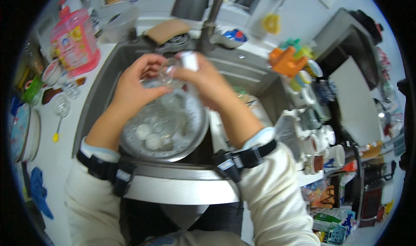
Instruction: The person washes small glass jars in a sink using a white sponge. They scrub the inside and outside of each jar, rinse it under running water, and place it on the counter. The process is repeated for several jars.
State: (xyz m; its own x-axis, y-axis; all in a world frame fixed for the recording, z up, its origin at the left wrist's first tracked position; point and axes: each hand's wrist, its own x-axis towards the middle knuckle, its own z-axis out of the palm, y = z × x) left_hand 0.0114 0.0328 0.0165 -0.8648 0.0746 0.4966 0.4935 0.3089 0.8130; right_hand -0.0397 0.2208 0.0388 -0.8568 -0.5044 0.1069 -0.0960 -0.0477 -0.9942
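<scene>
Above a round metal basin (198,138) in the sink, my left hand (139,80) curves around the left side of a small clear glass vessel (169,73). My right hand (201,75) grips the same vessel from the right and also has a white block-like object (189,61), perhaps a sponge, between its fingers. Blur hides the exact finger contact. The basin holds sudsy water with several clear glass pieces and small round whitish items (143,131) in it.
A faucet (206,31) rises behind the hands. A pink detergent bottle (75,41) stands on the left counter, near small glass pieces (61,106). Several cups and jars (310,143) line the right side. An orange holder (287,62) sits at the sink's back right.
</scene>
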